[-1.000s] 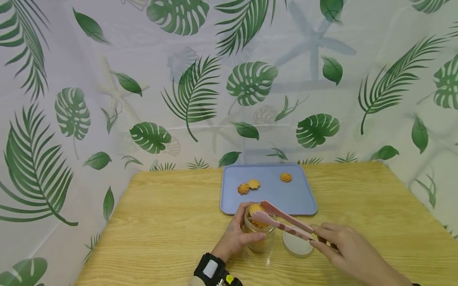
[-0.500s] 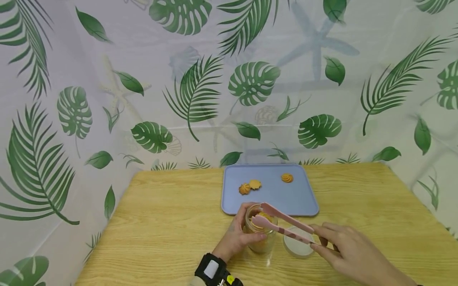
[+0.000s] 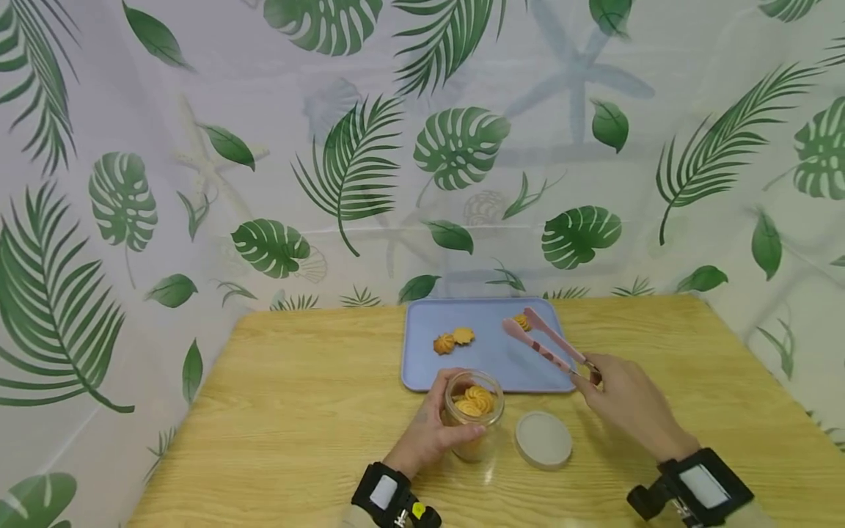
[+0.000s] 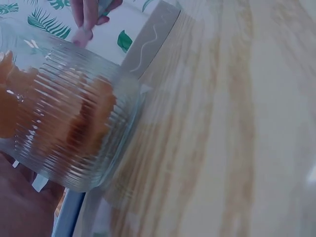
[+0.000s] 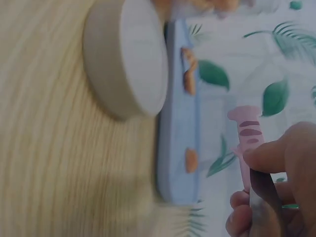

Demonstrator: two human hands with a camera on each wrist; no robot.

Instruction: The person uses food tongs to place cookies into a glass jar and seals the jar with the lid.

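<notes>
My left hand point(image 3: 432, 433) grips a ribbed glass jar point(image 4: 74, 108), its open mouth facing up in the head view. Swirled cookies point(image 3: 478, 400) fill part of the jar. Pink tongs point(image 3: 538, 348) are held in my right hand point(image 3: 630, 403), thumb along one arm. Their tips stand apart by a single cookie point(image 3: 522, 322) at the right of the blue tray point(image 3: 485, 374). In the right wrist view the tongs point(image 5: 249, 131) hang above the tray, apart from the cookie point(image 5: 191, 160) lying there.
Two more cookies point(image 3: 444, 344) lie touching on the tray's left half. A round whitish lid point(image 3: 544, 440) sits on the wooden table point(image 3: 297, 411), just right of the jar. Behind the table hangs a leaf-patterned sheet point(image 3: 370, 271).
A cookie that was between the tong tips has dropped into the jar. My right hand has carried the tongs away from the jar to the tray's right side. The left hand stays on the jar.
</notes>
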